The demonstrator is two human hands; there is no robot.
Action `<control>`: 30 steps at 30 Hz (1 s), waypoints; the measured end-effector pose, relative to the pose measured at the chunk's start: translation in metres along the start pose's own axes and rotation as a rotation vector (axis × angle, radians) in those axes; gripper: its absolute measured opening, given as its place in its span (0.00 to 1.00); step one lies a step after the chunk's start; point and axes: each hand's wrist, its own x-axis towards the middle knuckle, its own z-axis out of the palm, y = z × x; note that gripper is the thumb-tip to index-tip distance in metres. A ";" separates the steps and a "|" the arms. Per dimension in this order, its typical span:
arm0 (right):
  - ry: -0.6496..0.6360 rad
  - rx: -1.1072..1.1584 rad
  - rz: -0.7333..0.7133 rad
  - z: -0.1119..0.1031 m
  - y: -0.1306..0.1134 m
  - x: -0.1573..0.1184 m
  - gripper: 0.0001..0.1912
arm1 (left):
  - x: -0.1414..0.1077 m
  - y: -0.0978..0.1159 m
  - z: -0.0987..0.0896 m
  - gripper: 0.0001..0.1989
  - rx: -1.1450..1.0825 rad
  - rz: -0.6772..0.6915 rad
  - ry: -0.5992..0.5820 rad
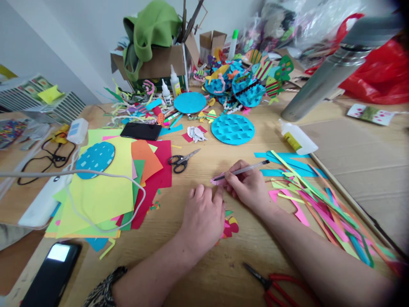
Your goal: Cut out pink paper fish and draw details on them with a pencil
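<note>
1. Pink paper piece (pixel 218 180): on table (pixel 211 273), beyond cardboard's (pixel 361 166) left edge; marking seemingly unfinished.
2. Pen (pixel 247 168): clamped in right hand (pixel 244 182), tip at paper.
3. Left hand (pixel 204 213): palm down nearby; grip cannot be told.
4. Small cut pieces (pixel 230 228): cutting apparently done.

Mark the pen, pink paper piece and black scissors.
Pen (pixel 247 168): head view, clear barrel.
Pink paper piece (pixel 219 182): head view, exposed part below the pen.
Black scissors (pixel 182 160): head view, near the pivot.

You wear the only camera on your head; it faces forward and down, near above the table (pixel 204 168), your left hand (pixel 203 219) at six o'clock, right hand (pixel 247 185) at four, wall (pixel 104 27) at eleven.
</note>
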 end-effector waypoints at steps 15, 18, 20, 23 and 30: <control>0.007 -0.080 -0.005 -0.002 0.002 0.003 0.09 | 0.000 0.000 -0.001 0.17 0.014 0.006 -0.003; 0.003 -0.090 -0.004 -0.002 0.001 0.003 0.09 | 0.000 0.000 0.000 0.16 0.014 0.007 0.007; 0.000 -0.093 -0.004 -0.002 0.001 0.002 0.09 | 0.000 0.000 0.000 0.16 0.015 0.010 0.017; -0.003 -0.099 -0.009 -0.002 0.000 0.003 0.09 | 0.000 -0.001 0.000 0.17 0.015 0.014 0.020; -0.002 -0.100 -0.007 -0.001 0.001 0.003 0.09 | 0.000 0.000 0.000 0.17 0.008 0.005 -0.011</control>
